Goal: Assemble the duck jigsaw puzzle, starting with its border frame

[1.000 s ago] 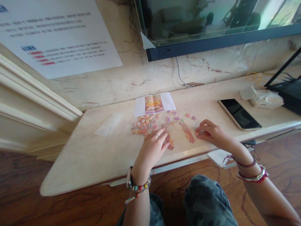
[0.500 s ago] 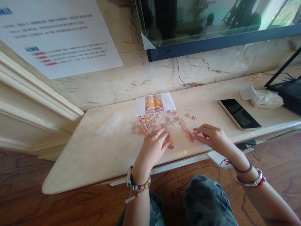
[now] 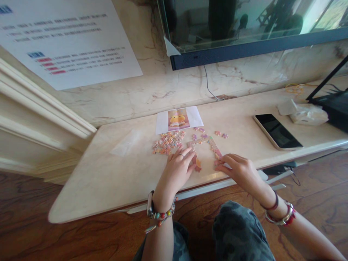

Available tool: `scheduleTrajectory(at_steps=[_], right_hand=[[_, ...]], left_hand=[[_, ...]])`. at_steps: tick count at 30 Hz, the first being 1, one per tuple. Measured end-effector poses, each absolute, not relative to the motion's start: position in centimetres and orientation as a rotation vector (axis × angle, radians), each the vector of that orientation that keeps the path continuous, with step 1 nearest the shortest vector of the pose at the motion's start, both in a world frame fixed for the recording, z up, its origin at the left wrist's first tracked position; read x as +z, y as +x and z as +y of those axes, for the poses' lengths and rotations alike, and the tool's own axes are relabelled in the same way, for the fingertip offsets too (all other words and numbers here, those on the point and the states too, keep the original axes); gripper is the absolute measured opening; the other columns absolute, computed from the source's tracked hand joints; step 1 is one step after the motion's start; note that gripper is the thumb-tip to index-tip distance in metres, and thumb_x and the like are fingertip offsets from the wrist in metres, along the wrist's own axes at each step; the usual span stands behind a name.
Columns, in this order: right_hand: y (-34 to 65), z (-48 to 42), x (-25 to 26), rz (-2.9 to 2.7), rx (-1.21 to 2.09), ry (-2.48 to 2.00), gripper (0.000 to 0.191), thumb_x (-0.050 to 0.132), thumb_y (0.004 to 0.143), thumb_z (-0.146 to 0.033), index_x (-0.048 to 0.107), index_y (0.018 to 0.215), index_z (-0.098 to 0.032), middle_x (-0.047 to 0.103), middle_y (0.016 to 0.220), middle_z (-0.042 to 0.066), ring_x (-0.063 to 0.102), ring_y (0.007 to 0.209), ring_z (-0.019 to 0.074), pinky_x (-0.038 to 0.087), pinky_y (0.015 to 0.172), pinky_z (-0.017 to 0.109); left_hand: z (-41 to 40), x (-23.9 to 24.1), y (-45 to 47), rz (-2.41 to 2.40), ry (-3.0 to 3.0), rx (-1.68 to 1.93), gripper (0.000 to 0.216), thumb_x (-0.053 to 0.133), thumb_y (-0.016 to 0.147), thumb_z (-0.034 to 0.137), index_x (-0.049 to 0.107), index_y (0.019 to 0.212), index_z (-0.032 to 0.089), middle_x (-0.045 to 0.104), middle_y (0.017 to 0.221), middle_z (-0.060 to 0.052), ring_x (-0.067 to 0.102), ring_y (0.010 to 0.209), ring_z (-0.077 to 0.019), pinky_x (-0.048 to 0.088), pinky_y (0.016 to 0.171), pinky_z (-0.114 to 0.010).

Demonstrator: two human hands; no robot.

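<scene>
Linked jigsaw pieces [image 3: 214, 148] form a partial frame, joined along the top with a strip down each side. My left hand [image 3: 179, 165] lies over the left strip with its fingers apart, partly covering it. At the lower end of the right strip, my right hand [image 3: 233, 166] has thumb and fingers closed on a small pinkish puzzle piece [image 3: 216, 163], mostly hidden by the fingertips. A heap of loose puzzle pieces [image 3: 168, 141] lies just beyond my left hand. Behind it is a paper sheet with a printed picture [image 3: 178, 119] of yellow figures.
Several separate pieces [image 3: 220, 134] lie above the frame. A phone [image 3: 277, 131] rests on the stone counter [image 3: 108, 181] to the right, near a plastic-wrapped packet [image 3: 308, 114] and a black router [image 3: 334, 108]. A clear plastic bag [image 3: 126, 143] lies left.
My right hand has moved left and slightly down, from beside the right strip onto its lower end. My left hand has stayed in place.
</scene>
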State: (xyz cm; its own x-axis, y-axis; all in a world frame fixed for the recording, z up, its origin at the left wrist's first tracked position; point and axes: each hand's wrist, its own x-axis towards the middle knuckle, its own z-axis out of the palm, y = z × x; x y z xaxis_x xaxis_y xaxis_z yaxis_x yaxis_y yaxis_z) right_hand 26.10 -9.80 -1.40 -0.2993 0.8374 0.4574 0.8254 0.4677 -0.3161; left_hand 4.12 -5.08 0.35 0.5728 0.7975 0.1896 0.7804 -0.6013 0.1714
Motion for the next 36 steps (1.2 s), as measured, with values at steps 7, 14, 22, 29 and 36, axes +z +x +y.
scheduleTrajectory(at_steps=[7, 14, 22, 29, 36], right_hand=[[27.1, -9.5, -1.4, -2.081, 0.216, -1.32, 0.015, 0.05, 0.084, -0.028, 0.061, 0.089, -0.019, 0.062, 0.088, 0.007, 0.06, 0.077, 0.0142, 0.049, 0.069, 0.025], [27.2, -9.3, -1.4, -2.151, 0.318, -1.31, 0.021, 0.043, 0.087, -0.025, 0.063, 0.093, -0.02, 0.057, 0.093, 0.007, 0.06, 0.078, 0.0134, 0.049, 0.071, 0.024], [26.8, -8.8, -1.0, -2.206, 0.352, -1.309, 0.022, 0.041, 0.088, -0.026, 0.06, 0.088, -0.016, 0.055, 0.09, 0.009, 0.059, 0.077, 0.0152, 0.049, 0.073, 0.028], [27.8, -7.9, -0.8, -2.141, 0.115, -1.277, 0.019, 0.04, 0.088, -0.023, 0.058, 0.089, -0.017, 0.059, 0.081, 0.006, 0.058, 0.072, 0.0133, 0.047, 0.067, 0.024], [32.7, -5.5, -1.9, -2.096, -0.32, -1.489, 0.022, 0.041, 0.087, -0.023, 0.062, 0.084, -0.016, 0.064, 0.08, 0.008, 0.059, 0.073, 0.0165, 0.046, 0.066, 0.027]], left_hand=[[-5.2, 0.5, 4.5, 1.326, 2.738, 0.416, 0.028, 0.054, 0.081, 0.022, 0.056, 0.109, 0.02, 0.049, 0.128, -0.005, 0.04, 0.12, -0.0243, 0.037, 0.097, -0.042], [-5.2, 0.4, 4.8, 1.309, 2.719, 0.412, 0.027, 0.054, 0.081, 0.02, 0.057, 0.108, 0.019, 0.049, 0.128, -0.006, 0.037, 0.123, -0.0249, 0.036, 0.099, -0.043], [-5.1, 0.4, 4.8, 1.313, 2.719, 0.42, 0.026, 0.054, 0.081, 0.02, 0.057, 0.107, 0.019, 0.05, 0.127, -0.006, 0.036, 0.124, -0.0252, 0.036, 0.098, -0.043], [-5.1, 0.7, 4.9, 1.326, 2.694, 0.376, 0.027, 0.052, 0.082, 0.022, 0.056, 0.108, 0.019, 0.05, 0.127, -0.007, 0.038, 0.123, -0.0245, 0.036, 0.098, -0.043], [-4.8, 0.5, 4.5, 1.353, 2.711, 0.35, 0.03, 0.054, 0.081, 0.023, 0.055, 0.111, 0.02, 0.05, 0.127, -0.007, 0.037, 0.123, -0.0261, 0.035, 0.098, -0.045]])
